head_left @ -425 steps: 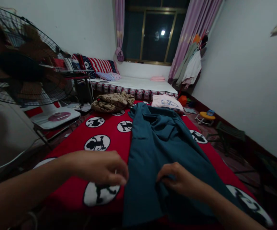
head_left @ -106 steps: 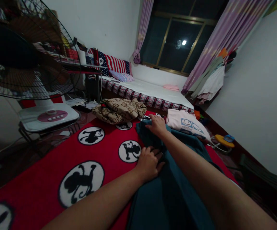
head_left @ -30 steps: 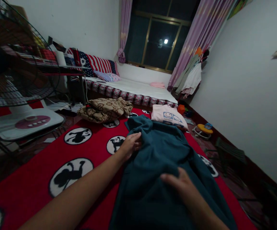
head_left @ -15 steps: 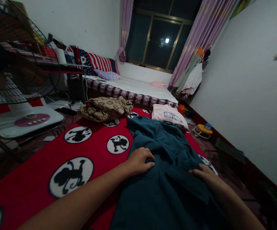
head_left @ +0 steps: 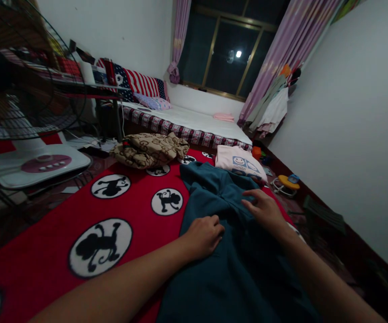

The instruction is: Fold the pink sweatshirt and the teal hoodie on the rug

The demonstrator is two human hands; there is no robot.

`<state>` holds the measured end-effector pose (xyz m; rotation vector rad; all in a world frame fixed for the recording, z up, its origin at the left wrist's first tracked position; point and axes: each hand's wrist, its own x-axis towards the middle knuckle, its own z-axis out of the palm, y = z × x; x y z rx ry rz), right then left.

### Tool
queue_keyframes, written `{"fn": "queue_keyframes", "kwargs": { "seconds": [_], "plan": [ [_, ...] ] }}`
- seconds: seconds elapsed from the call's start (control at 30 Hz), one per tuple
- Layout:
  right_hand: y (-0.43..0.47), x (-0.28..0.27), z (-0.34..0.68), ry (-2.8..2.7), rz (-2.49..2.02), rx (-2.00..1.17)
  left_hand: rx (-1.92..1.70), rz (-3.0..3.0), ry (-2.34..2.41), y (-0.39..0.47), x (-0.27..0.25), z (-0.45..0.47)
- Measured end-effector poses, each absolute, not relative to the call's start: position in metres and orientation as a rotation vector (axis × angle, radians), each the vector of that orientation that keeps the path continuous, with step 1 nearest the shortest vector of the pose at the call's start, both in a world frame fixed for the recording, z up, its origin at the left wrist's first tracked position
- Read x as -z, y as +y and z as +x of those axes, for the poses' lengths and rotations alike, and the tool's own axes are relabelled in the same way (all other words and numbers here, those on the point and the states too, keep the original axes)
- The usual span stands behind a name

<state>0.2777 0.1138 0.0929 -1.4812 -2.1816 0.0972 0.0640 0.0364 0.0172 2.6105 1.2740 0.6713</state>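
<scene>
A dark teal garment (head_left: 210,287) lies spread lengthwise in front of me, wrinkled toward its far end; its exact kind is unclear. My left hand (head_left: 203,237) rests on its middle with the fingers curled down into the cloth, closed on it. Over the right side of the garment, my right hand (head_left: 264,211) is open, thumb and fingers apart and nothing between them. Beyond the teal cloth lies a folded pink top (head_left: 240,163) with smiley prints. To its left is a bunched brown patterned garment (head_left: 152,150).
Beneath the clothes is a red blanket (head_left: 56,215) with monkey prints. A fan (head_left: 42,157) stands close on the left, beside a cluttered desk (head_left: 103,93). Behind is a bed (head_left: 187,117) under the window. A yellow stool (head_left: 287,183) stands on the right.
My right hand has left the garment's right edge and moved up and inward, its fingers opening. My left hand has shifted slightly nearer to me, its fingers more curled. The camera view has moved slightly.
</scene>
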Motion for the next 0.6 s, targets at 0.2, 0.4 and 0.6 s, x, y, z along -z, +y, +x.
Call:
{"fn": "queue_keyframes", "kwargs": {
  "seconds": [0.2,0.4,0.6],
  "plan": [
    [0.209,-0.073,0.224,-2.084,-1.629,-0.179,-0.66,2.653,1.252,0.039,-0.015,0.063],
    [0.258,-0.062,0.187,-2.101,-1.826,-0.227,-0.682,2.631,1.242,0.038,-0.015,0.062],
    [0.267,-0.063,0.17,-2.155,-1.827,-0.25,-0.669,2.661,1.237,0.037,-0.015,0.063]
  ]
}}
